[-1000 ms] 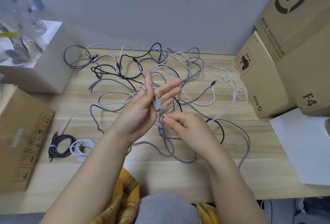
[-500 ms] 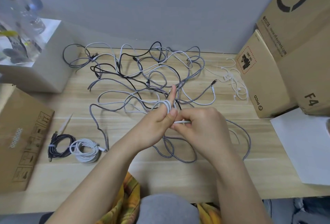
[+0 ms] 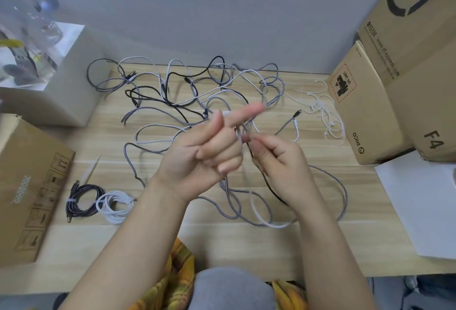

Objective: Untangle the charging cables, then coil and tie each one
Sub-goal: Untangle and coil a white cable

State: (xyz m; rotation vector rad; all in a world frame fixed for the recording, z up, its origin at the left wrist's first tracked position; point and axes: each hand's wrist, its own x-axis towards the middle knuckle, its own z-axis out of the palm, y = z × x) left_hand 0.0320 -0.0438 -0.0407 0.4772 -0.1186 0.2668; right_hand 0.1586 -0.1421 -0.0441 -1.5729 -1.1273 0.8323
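Observation:
A tangle of grey, white and black charging cables [image 3: 197, 92] sprawls over the wooden table [image 3: 320, 211]. My left hand [image 3: 209, 151] is raised above it, index finger pointing right, the other fingers curled, with a white cable [image 3: 249, 186] wound around its fingers. My right hand [image 3: 278, 159] pinches the same white cable just beside the left fingers; the cable hangs down in a loop to the table. Two finished coils lie at the left: a black coil [image 3: 82, 199] and a white coil [image 3: 114, 204], each tied.
Cardboard boxes [image 3: 365, 117] stand along the right edge, a white sheet [image 3: 419, 198] in front of them. A flat cardboard box [image 3: 27, 186] and a white box [image 3: 49, 87] sit at the left. White cable ties [image 3: 325, 114] lie near the right boxes; one tie [image 3: 92, 169] by the coils.
My left hand closed from flat to curled with the index finger out, and the white cable has been wound around its fingers. My right hand keeps feeding the cable beside it.

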